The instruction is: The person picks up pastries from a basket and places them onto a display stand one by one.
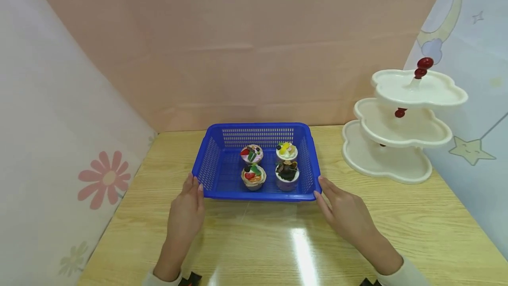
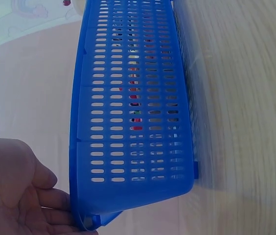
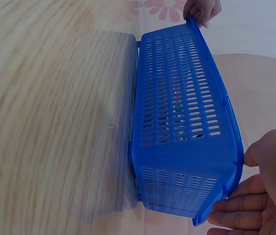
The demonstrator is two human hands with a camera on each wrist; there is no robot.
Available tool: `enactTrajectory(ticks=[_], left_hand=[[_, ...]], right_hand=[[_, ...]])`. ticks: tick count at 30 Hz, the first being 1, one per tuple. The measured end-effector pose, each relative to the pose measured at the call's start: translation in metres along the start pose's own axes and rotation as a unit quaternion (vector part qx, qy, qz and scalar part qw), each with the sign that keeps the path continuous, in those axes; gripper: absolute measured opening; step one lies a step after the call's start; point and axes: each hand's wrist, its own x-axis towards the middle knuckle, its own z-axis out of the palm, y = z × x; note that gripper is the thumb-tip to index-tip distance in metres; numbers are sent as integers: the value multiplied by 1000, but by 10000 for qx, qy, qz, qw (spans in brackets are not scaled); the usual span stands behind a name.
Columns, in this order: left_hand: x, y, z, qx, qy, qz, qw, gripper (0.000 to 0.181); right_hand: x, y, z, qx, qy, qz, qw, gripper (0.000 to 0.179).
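A blue plastic basket [image 1: 228,195] with slotted walls stands near the back of the table. Several decorated cupcakes [image 1: 253,176] sit inside it, topped with fruit and cream; one has a dark topping. At the basket's front left corner, my left hand [image 1: 186,215] holds the rim, the fingers along the side and the thumb at the front. My right hand [image 1: 349,213] grips the front right corner likewise. In the right wrist view, the right fingers [image 3: 241,210] reach under the rim while the thumb touches its edge.
To the right stands a three-tiered cream stand [image 1: 401,129] with cloud-shaped plates and red beads on its post. A pinkish backdrop [image 1: 258,47] rises behind the basket. Patterned panels [image 1: 59,122] flank the wooden table [image 1: 254,242] on both sides.
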Motion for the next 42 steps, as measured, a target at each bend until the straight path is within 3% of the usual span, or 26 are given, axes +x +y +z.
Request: enactTrajectory(ticks=[7,15,19,24,28,35,42], left_hand=[[-2,5,1,-63,-85,-38,9999,48],[-6,-15,-18,-296,-822,-318,9957,74],[8,-29,-20,-314,-820,89,9961,79],[25,-40,-11,-332,-1017,524,9929,80],[32,-42,-1,-142,-1173,646,9909,83],[36,-40,6,-8,-1089,764,9911,85],[42,-33,11,51,-1229,829,9889,87]], right_hand=[[-3,5,-1,25,8,79,10000,43],[-3,-4,5,355,25,-120,9993,46],[0,-7,6,385,-49,-122,9992,46],[1,-6,6,396,-174,-15,9991,45],[2,-5,5,497,-236,49,9985,46],[12,0,-2,638,-382,154,9971,44],[43,16,-14,904,-674,106,9936,48]])
